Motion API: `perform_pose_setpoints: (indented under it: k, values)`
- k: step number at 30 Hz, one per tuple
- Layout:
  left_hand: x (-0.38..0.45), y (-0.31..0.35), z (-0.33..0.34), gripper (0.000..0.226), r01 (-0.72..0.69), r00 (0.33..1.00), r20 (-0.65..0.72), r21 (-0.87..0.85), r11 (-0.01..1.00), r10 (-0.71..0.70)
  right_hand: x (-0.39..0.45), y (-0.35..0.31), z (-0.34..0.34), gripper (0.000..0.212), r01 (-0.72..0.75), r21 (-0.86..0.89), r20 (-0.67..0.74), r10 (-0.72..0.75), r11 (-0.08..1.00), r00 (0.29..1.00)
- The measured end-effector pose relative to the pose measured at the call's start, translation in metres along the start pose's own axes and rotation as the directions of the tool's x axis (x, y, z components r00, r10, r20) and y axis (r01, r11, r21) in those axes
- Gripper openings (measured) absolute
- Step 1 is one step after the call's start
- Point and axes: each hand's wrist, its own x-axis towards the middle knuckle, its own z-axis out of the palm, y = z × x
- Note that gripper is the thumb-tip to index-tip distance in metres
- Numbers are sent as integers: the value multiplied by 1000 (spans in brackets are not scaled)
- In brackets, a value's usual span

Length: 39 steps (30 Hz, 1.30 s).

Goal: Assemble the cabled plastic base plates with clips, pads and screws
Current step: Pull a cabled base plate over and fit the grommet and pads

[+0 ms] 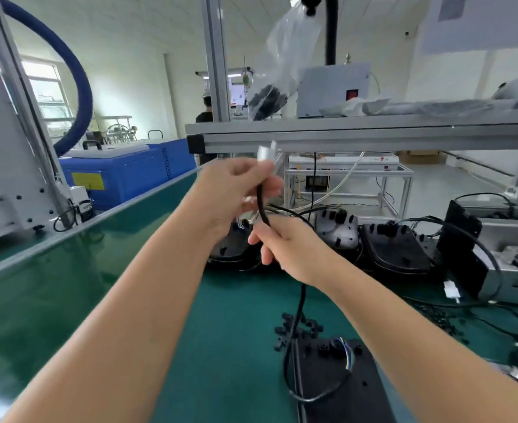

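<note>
arms: two bare forearms, sleeveless up to the near frame edge | left hand [233,190]: bare, ungloved, no ring or watch showing | right hand [288,248]: bare, ungloved, wrist unadorned | sharpness: left fingers motion-blurred, nails unreadable
</note>
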Motion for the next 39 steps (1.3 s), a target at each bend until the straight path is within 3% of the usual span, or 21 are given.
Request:
perform_pose_setpoints:
  k: [4, 9, 14, 22, 29, 33, 37, 39]
  values:
    - [30, 18, -22, 19, 73, 985, -125, -308, 949, -116, 7, -32, -8, 37, 45, 321, -51, -30, 946, 998]
    - [61, 36, -45, 32, 44, 946, -257, -507, 861, -199, 16, -68, -15, 35, -12, 324, 3, 12, 946, 1000]
    - [74, 32, -54, 38, 108, 885, -341, -510, 853, -316, 16, -78, -14, 31, -76, 371, 40, 66, 926, 997]
    - [93, 14, -75, 24, 157, 788, -432, -548, 822, -439, -3, -63, -5, 33, -108, 266, 98, 85, 958, 992]
    - [102, -14, -84, 34, 208, 737, -452, -556, 805, -502, -22, -45, -5, 32, -123, 186, 147, 96, 975, 984]
    - [106, -44, -94, 37, 216, 726, -454, -563, 798, -517, -42, -28, 3, 31, -121, 182, 170, 90, 976, 981]
    - [104, -67, -100, 32, 243, 710, -470, -534, 810, -524, -62, -11, 8, 27, -27, 14, 178, 24, 1000, 984]
    - [94, -80, -96, 34, 300, 734, -405, -527, 795, -545, -72, -3, 10, 23, -56, 70, 247, 37, 996, 968]
